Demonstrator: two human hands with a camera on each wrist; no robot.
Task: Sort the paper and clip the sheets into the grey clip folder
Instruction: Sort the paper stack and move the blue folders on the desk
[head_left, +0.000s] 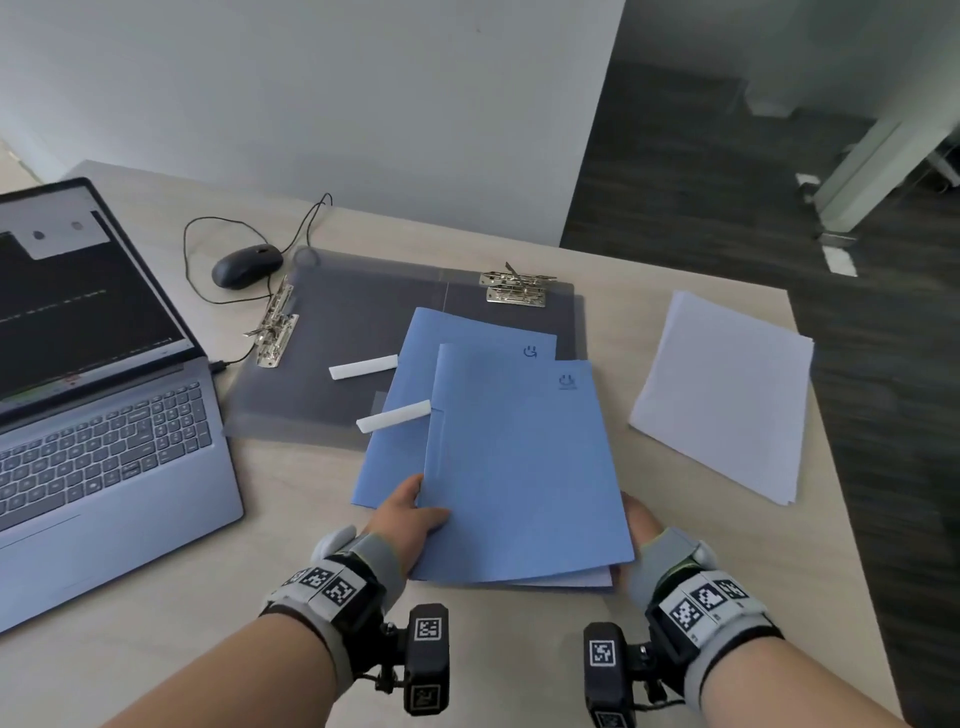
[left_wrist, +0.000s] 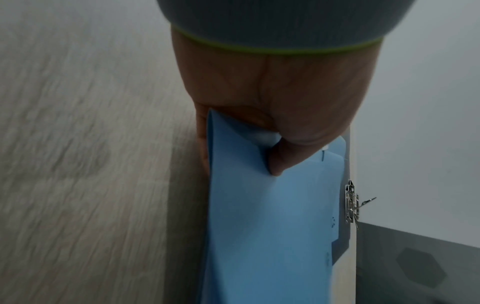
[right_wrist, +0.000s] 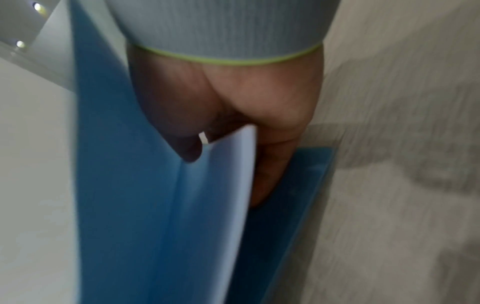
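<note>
The grey clip folder (head_left: 332, 332) lies open on the desk, with one metal clip (head_left: 272, 327) at its left edge and another metal clip (head_left: 517, 291) at its far edge. One blue folder (head_left: 462, 338) rests partly on it. On top is a second blue folder (head_left: 524, 467) with white sheets (head_left: 571, 579) showing at its near edge. My left hand (head_left: 415, 512) pinches its near left edge, thumb on top. My right hand (head_left: 636, 519) grips its near right corner. In the wrist views the left hand (left_wrist: 272, 123) and the right hand (right_wrist: 233, 123) both clasp the blue folder (left_wrist: 272, 226) (right_wrist: 155, 205).
A stack of white paper (head_left: 722, 395) lies at the desk's right edge. Two white strips (head_left: 363, 366) (head_left: 395, 415) lie on the folders. An open laptop (head_left: 104, 426) fills the left side, with a black wired mouse (head_left: 247, 265) behind it.
</note>
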